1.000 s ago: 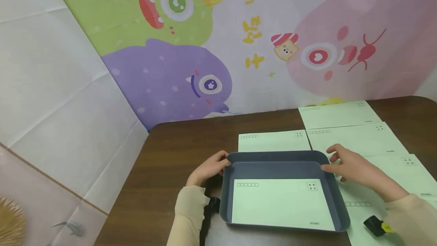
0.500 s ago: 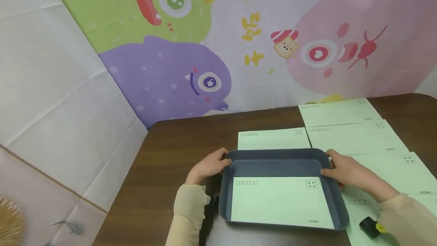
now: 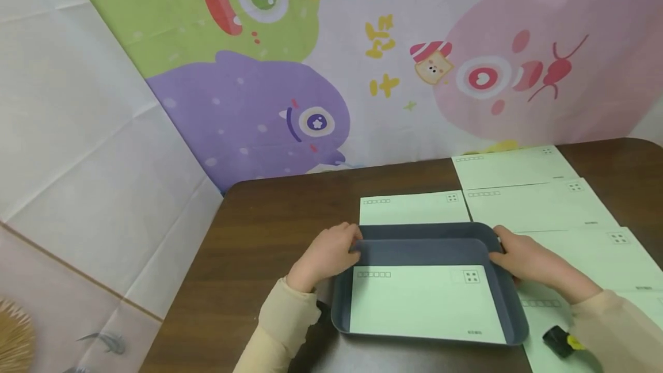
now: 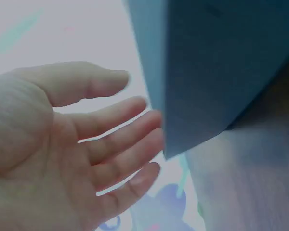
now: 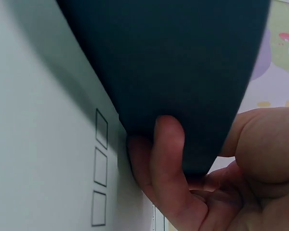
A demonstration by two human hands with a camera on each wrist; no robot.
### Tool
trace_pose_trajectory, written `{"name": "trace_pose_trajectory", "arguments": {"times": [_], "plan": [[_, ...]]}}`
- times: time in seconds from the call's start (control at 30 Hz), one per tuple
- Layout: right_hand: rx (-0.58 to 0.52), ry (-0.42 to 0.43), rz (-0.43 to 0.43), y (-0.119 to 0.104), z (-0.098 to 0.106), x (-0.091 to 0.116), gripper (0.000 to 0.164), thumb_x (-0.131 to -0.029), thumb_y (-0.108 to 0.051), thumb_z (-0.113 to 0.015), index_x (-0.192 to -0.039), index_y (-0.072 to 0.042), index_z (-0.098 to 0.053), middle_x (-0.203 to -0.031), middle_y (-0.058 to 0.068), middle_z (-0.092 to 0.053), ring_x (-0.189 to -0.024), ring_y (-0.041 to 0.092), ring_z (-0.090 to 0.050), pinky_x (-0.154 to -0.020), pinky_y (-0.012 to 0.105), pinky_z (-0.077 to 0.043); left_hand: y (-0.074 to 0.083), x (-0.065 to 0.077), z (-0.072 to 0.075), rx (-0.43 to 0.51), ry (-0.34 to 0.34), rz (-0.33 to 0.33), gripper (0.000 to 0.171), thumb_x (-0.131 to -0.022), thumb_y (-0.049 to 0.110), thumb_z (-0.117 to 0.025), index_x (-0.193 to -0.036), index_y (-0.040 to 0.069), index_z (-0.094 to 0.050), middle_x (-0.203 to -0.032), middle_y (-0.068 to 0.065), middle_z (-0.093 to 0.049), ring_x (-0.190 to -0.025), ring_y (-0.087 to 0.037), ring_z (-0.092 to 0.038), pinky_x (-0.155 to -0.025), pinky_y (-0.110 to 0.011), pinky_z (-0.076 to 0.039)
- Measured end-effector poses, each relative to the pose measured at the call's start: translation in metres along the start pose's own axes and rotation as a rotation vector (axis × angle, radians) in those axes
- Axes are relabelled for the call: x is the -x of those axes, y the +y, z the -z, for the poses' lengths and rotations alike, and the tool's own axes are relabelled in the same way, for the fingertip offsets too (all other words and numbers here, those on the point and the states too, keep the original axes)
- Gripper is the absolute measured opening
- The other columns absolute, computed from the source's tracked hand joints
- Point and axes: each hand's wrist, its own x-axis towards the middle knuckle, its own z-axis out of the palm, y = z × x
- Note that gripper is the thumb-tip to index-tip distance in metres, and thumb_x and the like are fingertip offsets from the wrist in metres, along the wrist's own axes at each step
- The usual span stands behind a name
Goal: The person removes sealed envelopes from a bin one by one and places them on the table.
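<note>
A dark blue-grey tray (image 3: 425,252) is near the table's front, with a pale green envelope (image 3: 425,307) lying face up in it. My right hand (image 3: 530,261) grips the tray's far right corner, thumb over the rim. Its fingers (image 5: 168,149) curl against the tray's outer side in the right wrist view. At the far left corner is my left hand (image 3: 328,252), its fingers loosely bent and the thumb apart. The left wrist view shows the palm facing the camera, fingertips (image 4: 154,120) close to the tray's wall (image 4: 202,96); whether they touch it I cannot tell.
More pale green envelopes (image 3: 544,206) lie on the brown table (image 3: 259,281) to the right and back. One envelope (image 3: 414,206) is partly covered by the tray. Behind the table hangs a cartoon cloth (image 3: 383,102). A black wrist device (image 3: 558,341) sits by the right sleeve.
My right hand has closed its fingers on the tray's corner. The left hand has lifted off its grip and shifted right, over the far left corner. The tray has hardly moved.
</note>
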Motion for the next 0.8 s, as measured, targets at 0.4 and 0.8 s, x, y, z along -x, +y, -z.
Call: {"name": "trace_pose_trajectory", "arguments": {"times": [0.4, 0.8], "plan": [[0.055, 0.013, 0.007, 0.001, -0.002, -0.006, 0.040, -0.090, -0.010, -0.045, -0.118, 0.015, -0.029, -0.087, 0.020, -0.056, -0.062, 0.017, -0.052, -0.058, 0.033, -0.042, 0.018, 0.008, -0.013, -0.365, -0.194, -0.096, 0.041, -0.071, 0.038, -0.074, -0.103, 0.016, -0.061, -0.088, 0.006, -0.055, -0.082, -0.009, -0.049, -0.088, -0.034, -0.037], [0.071, 0.010, 0.003, 0.000, -0.001, -0.005, 0.042, -0.090, -0.010, -0.044, -0.118, 0.016, -0.026, -0.093, 0.024, -0.055, -0.061, 0.015, -0.053, -0.059, 0.033, -0.042, 0.022, 0.006, -0.021, -0.470, -0.190, -0.091, 0.080, -0.050, 0.067, -0.074, -0.103, 0.013, -0.049, -0.093, 0.002, -0.048, -0.092, -0.015, -0.049, -0.086, -0.032, -0.037]]}}
